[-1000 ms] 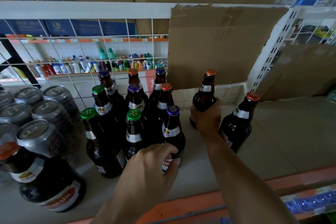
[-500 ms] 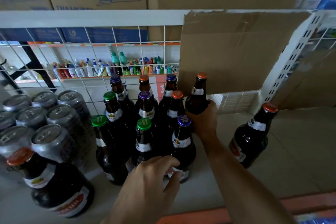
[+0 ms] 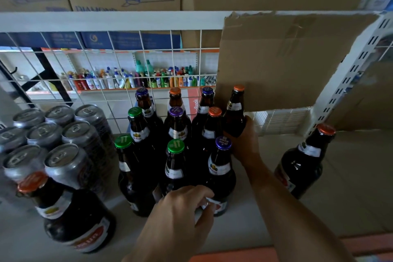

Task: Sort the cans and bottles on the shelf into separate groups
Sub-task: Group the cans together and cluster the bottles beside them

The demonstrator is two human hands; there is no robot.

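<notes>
- The right hand [image 3: 244,144] is clamped round the body of an orange-capped bottle [image 3: 235,112], which stands at the back right corner of the bottle cluster [image 3: 170,144], touching or just beside its neighbours. If it goes in crooked, glass knocks glass, and one tall bottle tipping could take a row with it.
- The left hand [image 3: 176,219] is low at the front, fingers curled against the label of the purple-capped bottle [image 3: 221,168]. From here I cannot tell whether it grips that bottle or only rests on it. A loose touch there steadies nothing, and a nudge could push the front row back.
- The right forearm runs between the cluster and a lone bottle [image 3: 302,164] standing well apart on the right of the shelf [image 3: 350,198]. A careless pull back of the elbow could clip it, and it is not far from the front edge.
- The cardboard sheet [image 3: 287,59] hangs just behind the held bottle. Lifting high could catch the cap on its lower edge.
- The cans [image 3: 53,144] sit grouped on the left, but a stray bottle [image 3: 70,215] stands hard against them at the front. Left there, the groups stay mixed. Dragging it out roughly could scatter the nearest cans.
</notes>
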